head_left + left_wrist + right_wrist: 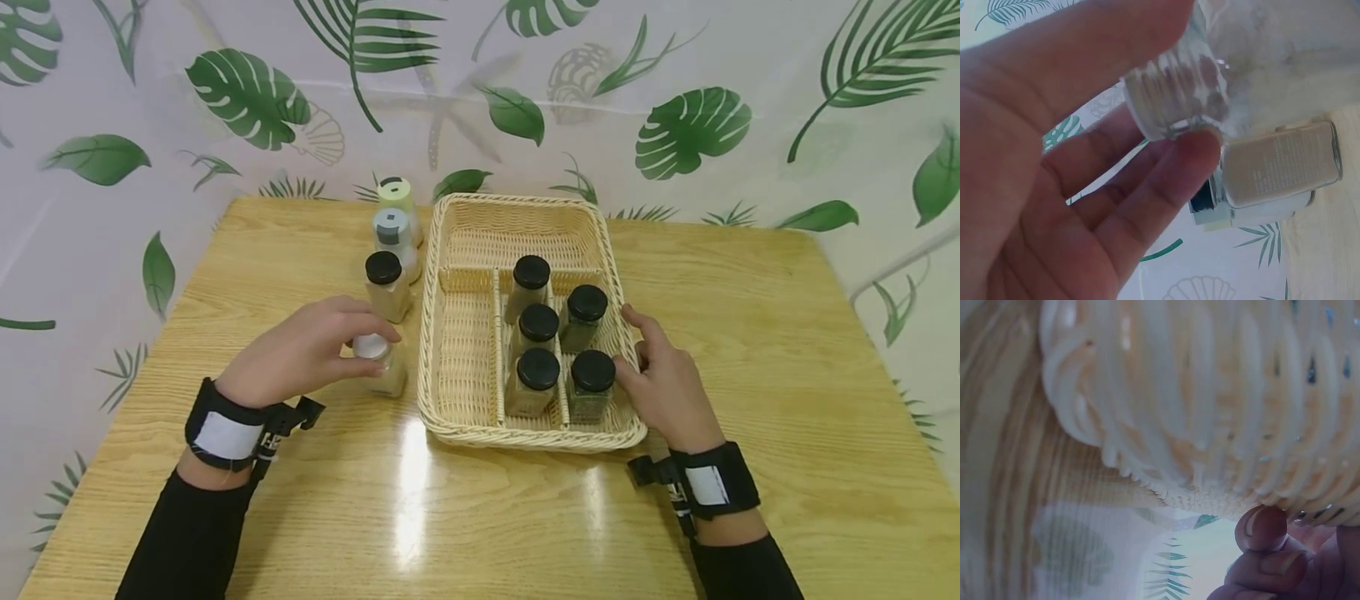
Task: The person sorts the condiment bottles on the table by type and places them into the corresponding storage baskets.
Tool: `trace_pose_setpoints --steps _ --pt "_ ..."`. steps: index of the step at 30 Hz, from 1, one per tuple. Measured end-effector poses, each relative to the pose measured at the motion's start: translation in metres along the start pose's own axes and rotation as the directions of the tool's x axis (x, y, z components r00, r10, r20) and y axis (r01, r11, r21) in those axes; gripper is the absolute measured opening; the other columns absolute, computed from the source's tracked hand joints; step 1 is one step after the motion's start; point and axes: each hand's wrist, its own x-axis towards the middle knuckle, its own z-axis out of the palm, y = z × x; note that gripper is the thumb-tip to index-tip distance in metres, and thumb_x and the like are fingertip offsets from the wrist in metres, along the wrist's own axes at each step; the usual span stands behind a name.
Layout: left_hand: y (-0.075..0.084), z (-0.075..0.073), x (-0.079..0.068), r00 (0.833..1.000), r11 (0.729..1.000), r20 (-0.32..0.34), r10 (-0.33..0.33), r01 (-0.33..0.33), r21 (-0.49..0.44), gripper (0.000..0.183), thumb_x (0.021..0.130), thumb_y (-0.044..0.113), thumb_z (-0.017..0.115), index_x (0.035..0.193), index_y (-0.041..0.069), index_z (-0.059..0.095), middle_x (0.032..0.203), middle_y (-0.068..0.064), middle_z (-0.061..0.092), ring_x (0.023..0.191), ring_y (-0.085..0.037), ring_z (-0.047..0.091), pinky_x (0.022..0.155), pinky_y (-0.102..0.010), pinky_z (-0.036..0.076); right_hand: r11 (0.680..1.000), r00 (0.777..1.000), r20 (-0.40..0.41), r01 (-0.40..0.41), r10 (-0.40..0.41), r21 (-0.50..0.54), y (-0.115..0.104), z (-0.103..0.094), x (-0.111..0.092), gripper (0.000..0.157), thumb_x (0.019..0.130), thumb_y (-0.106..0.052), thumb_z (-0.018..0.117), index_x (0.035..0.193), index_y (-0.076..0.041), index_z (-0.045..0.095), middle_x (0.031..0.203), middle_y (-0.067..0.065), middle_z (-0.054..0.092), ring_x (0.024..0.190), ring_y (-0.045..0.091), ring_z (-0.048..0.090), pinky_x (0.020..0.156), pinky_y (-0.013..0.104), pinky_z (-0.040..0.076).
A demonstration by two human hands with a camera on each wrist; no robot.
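Narrowly apart; jar (390, 380) and basket's left rim (423, 350)

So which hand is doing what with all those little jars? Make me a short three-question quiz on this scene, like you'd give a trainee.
1. How many black-lidded jars stand inside the basket?

2. True or false: a jar stands in the basket's left front compartment.

3. What is the left hand holding?
A) The basket's rim
B) A glass jar outside the basket
C) A jar inside the basket

Key:
1. Five.
2. False; no jar stands there.
3. B.
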Motion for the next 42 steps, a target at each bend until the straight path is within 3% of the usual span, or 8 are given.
trace_pose_setpoints --steps 9,22,31,42 --pt "0.002 -0.004 0.0 0.989 0.993 -0.101 0.109 -0.113 -0.033 0.032 0.083 0.021 0.083 0.112 0.014 0.072 0.112 0.005 0.069 0.104 -0.015 0.061 0.088 -0.035 0.051 1.0 1.0 0.003 -0.002 0.002 0.007 0.0 -0.001 0.001 0.059 0.102 -0.023 0.054 0.156 -0.017 0.032 0.059 -0.001 0.038 0.042 0.012 0.029 0.046 0.03 0.026" --pt "0.004 -0.007 0.0 0.956 0.979 -0.229 0.182 -0.198 -0.051 0.035 0.08 0.019 0.085 0.112 0.014 0.072 0.113 0.005 0.07 0.107 -0.013 0.062 0.09 -0.029 0.049 1.0 1.0 0.006 -0.009 0.008 0.008 -0.001 0.0 0.001 0.058 0.102 -0.022 0.054 0.156 -0.017 0.033 0.059 0.0 0.038 0.043 0.012 0.031 0.046 0.03 0.028" --pt "0.005 -0.008 0.003 0.938 0.972 -0.278 0.208 -0.23 -0.052 0.035 0.078 0.016 0.086 0.111 0.012 0.073 0.114 0.003 0.071 0.107 -0.014 0.063 0.092 -0.028 0.049 1.0 1.0 0.004 -0.006 0.006 0.009 -0.001 -0.001 0.0 0.058 0.101 -0.02 0.054 0.156 -0.017 0.033 0.058 -0.001 0.038 0.042 0.012 0.03 0.046 0.029 0.028" --pt "0.011 -0.009 0.004 0.893 0.971 -0.387 0.228 -0.24 0.017 0.037 0.075 0.015 0.087 0.109 0.01 0.075 0.114 -0.001 0.073 0.105 -0.018 0.064 0.092 -0.029 0.048 1.0 1.0 0.007 -0.006 0.006 0.019 0.0 0.0 0.0 0.058 0.102 -0.024 0.052 0.156 -0.019 0.032 0.058 0.001 0.039 0.042 0.012 0.03 0.046 0.03 0.028"
